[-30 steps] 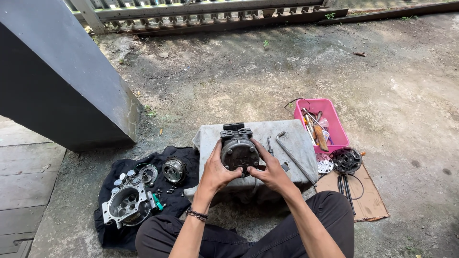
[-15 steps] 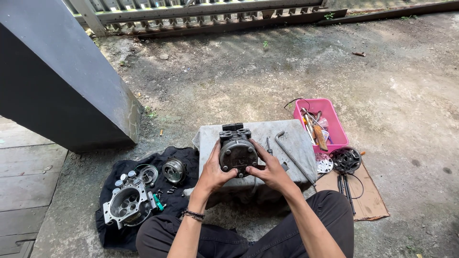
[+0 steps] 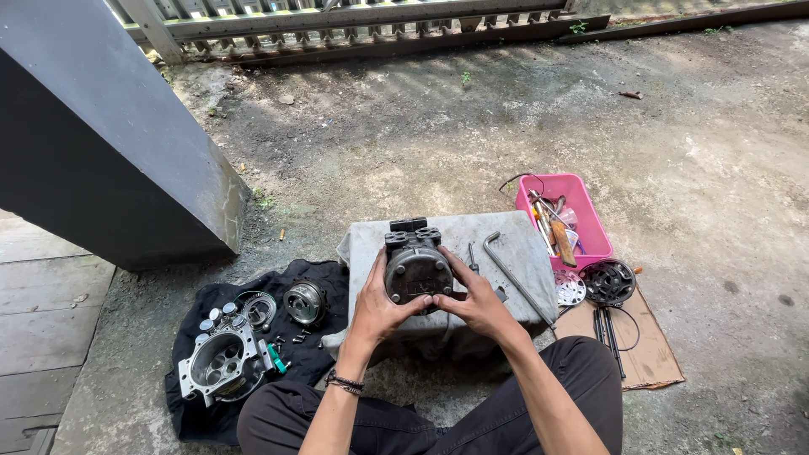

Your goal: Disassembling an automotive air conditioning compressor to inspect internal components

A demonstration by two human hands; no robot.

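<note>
Flanking compressor (image 3: 417, 271), block edge (image 3: 371, 240) close

Compressor (image 3: 417, 268) on block (image 3: 522, 253); tray (image 3: 590, 223) right.

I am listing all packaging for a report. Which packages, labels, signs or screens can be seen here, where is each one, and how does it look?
No labels, signs or screens can be made out.
Pink plastic bin: rectangular, open, right of the grey block, holding tools.
Brown cardboard sheet: flat on the ground under the bin's near side, partly covered by a black round part.
</note>
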